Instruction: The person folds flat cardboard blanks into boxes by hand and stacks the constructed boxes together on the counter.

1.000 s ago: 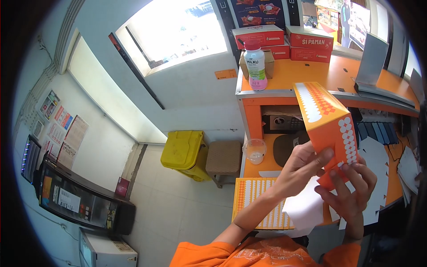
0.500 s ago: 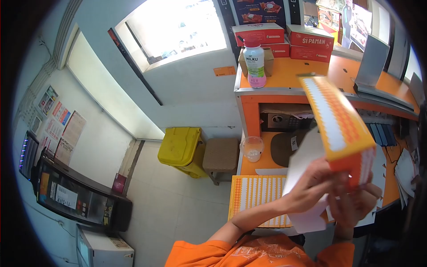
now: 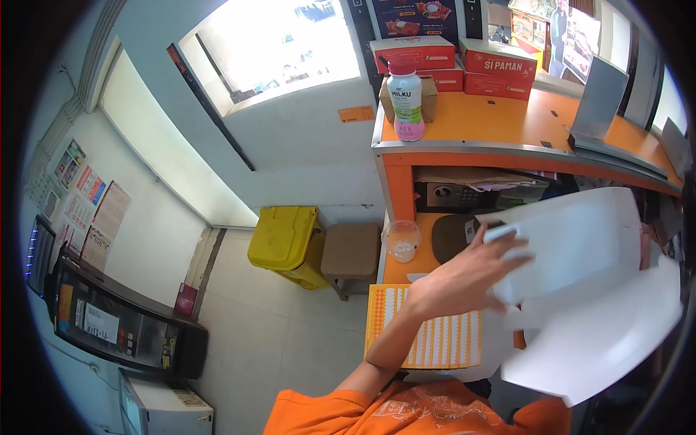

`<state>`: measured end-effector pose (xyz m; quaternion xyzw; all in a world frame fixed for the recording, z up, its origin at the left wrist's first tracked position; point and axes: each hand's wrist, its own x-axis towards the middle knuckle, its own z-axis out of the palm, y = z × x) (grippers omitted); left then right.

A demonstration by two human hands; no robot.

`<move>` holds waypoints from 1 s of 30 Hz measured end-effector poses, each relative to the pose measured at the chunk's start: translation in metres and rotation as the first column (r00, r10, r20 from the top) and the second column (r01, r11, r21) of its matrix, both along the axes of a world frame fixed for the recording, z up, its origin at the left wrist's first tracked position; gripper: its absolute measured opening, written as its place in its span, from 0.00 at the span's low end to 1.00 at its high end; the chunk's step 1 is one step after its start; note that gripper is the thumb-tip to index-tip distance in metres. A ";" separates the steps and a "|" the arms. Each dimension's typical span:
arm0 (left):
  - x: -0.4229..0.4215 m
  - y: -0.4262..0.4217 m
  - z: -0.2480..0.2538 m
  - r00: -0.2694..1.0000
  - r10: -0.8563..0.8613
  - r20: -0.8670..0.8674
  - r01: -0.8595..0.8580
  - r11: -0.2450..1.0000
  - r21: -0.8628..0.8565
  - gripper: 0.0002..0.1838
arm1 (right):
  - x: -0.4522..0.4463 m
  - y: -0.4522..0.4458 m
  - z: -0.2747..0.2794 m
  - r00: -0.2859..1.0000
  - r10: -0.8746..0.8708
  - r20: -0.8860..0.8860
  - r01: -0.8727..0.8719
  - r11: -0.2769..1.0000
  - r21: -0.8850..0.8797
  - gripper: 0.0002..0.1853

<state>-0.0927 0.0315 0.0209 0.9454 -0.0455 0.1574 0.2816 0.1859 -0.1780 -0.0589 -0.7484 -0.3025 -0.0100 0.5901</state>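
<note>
An unfolded cardboard box (image 3: pixel 580 246) spreads in front of me at the right, its plain white inside facing me and its lower flap (image 3: pixel 602 348) smeared by motion. My left hand (image 3: pixel 482 268) is at the box's left edge with its fingers spread; they are blurred, and touching cannot be made out for sure. Most of my right hand (image 3: pixel 644 243) is hidden behind the cardboard; a few fingers show at its right edge, gripping it. Below my left wrist lies a stack of flat box cardboard (image 3: pixel 435 341) with an orange, yellow and white pattern.
A pink and white Milku bottle (image 3: pixel 406 105) and red boxes (image 3: pixel 496 69) stand on the orange counter (image 3: pixel 471 127). Under it are a plastic cup (image 3: pixel 403 243) and a dark cap (image 3: pixel 451 238). A yellow bin (image 3: pixel 283 239) and brown stool (image 3: pixel 350 254) stand on the floor.
The box has turned and opened out, from its printed orange side showing to its white inside. My left hand has moved left and up from it; my right hand has gone behind the cardboard.
</note>
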 end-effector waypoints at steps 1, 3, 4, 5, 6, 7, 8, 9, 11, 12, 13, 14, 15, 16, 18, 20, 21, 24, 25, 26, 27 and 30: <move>-0.005 0.004 0.001 0.991 -0.104 -0.080 0.109 0.993 0.054 0.40 | 0.004 -0.001 -0.026 0.997 -0.022 -0.071 0.009 0.983 -0.183 0.23; -0.012 -0.002 -0.003 0.978 -0.169 -0.121 0.177 0.982 0.067 0.36 | 0.006 -0.010 -0.056 0.989 -0.038 -0.145 -0.024 0.915 -0.402 0.23; -0.009 -0.007 -0.005 0.971 -0.162 -0.177 0.168 0.986 0.018 0.31 | 0.009 -0.011 -0.066 0.984 -0.043 -0.170 -0.042 0.884 -0.465 0.23; -0.004 -0.014 -0.006 0.959 -0.158 -0.234 0.154 0.987 -0.034 0.26 | 0.008 -0.009 -0.067 0.983 -0.046 -0.180 -0.051 0.865 -0.499 0.23; 0.002 -0.019 -0.006 0.945 -0.155 -0.288 0.136 0.987 -0.086 0.22 | 0.010 -0.008 -0.065 0.983 -0.047 -0.180 -0.053 0.857 -0.513 0.23; 0.008 -0.025 0.003 0.933 -0.141 -0.330 0.113 0.988 -0.105 0.06 | 0.011 -0.005 -0.058 0.985 -0.043 -0.165 -0.048 0.857 -0.513 0.23; 0.010 -0.027 0.007 0.942 -0.205 -0.265 0.160 0.971 -0.179 0.06 | 0.011 -0.001 -0.049 0.988 -0.042 -0.147 -0.038 0.864 -0.503 0.23; 0.012 -0.028 0.011 0.945 -0.263 -0.192 0.213 0.946 -0.246 0.06 | 0.012 0.001 -0.037 0.992 -0.035 -0.122 -0.026 0.885 -0.465 0.23; 0.022 -0.026 0.005 0.943 -0.331 0.027 0.323 0.895 -0.309 0.07 | -0.001 0.017 -0.007 0.999 -0.013 -0.042 0.002 0.968 -0.252 0.23; 0.025 -0.026 0.006 0.967 -0.240 0.089 0.255 0.887 -0.384 0.08 | -0.016 0.029 0.008 1.000 0.000 -0.001 0.000 0.997 -0.071 0.23; 0.028 -0.025 0.007 0.980 -0.141 0.142 0.191 0.867 -0.460 0.08 | -0.036 0.042 0.022 0.997 0.006 0.072 -0.013 0.995 0.099 0.24; 0.030 -0.023 0.008 0.982 -0.036 0.186 0.132 0.834 -0.536 0.09 | -0.072 0.061 0.041 1.000 0.023 -0.005 -0.019 0.909 0.415 0.27; 0.031 -0.023 0.009 0.981 -0.005 0.196 0.125 0.788 -0.602 0.10 | -0.095 0.065 0.049 0.972 -0.064 0.226 -0.014 0.946 0.325 0.32; 0.032 -0.022 0.009 0.978 0.029 0.204 0.117 0.738 -0.665 0.12 | -0.109 0.065 0.051 0.884 -0.122 0.451 0.014 0.972 0.235 0.37; 0.032 -0.019 0.009 0.972 0.104 0.213 0.104 0.620 -0.777 0.16 | -0.125 0.058 0.039 0.643 0.066 0.763 -0.238 0.964 0.118 0.35; 0.031 -0.012 0.008 0.972 0.029 0.235 0.196 0.460 -0.866 0.22 | -0.140 0.071 0.041 0.333 0.054 0.941 -0.182 0.983 0.008 0.29; 0.032 -0.010 0.005 0.959 0.023 0.283 0.255 0.363 -0.896 0.22 | -0.143 0.075 0.040 0.157 0.058 0.986 -0.138 0.990 -0.036 0.27; 0.027 -0.012 0.007 0.922 0.032 0.387 0.382 0.092 -0.919 0.28 | -0.136 0.077 0.035 0.108 0.007 0.994 -0.039 0.999 -0.003 0.22; 0.022 -0.013 0.013 0.918 0.025 0.395 0.395 0.032 -0.918 0.30 | -0.138 0.073 0.042 0.107 -0.011 0.994 -0.089 0.996 0.021 0.22; 0.018 -0.013 0.017 0.913 0.022 0.407 0.407 -0.026 -0.913 0.31 | -0.138 0.072 0.048 0.029 -0.050 0.998 -0.119 0.991 0.054 0.22; 0.016 -0.013 0.018 0.920 -0.003 0.393 0.390 -0.113 -0.914 0.32 | -0.138 0.070 0.051 -0.045 -0.091 0.995 -0.152 0.985 0.083 0.22; 0.009 -0.017 0.016 0.927 -0.087 0.366 0.325 -0.304 -0.896 0.34 | -0.158 0.037 0.066 0.092 0.007 0.996 -0.296 0.955 0.021 0.19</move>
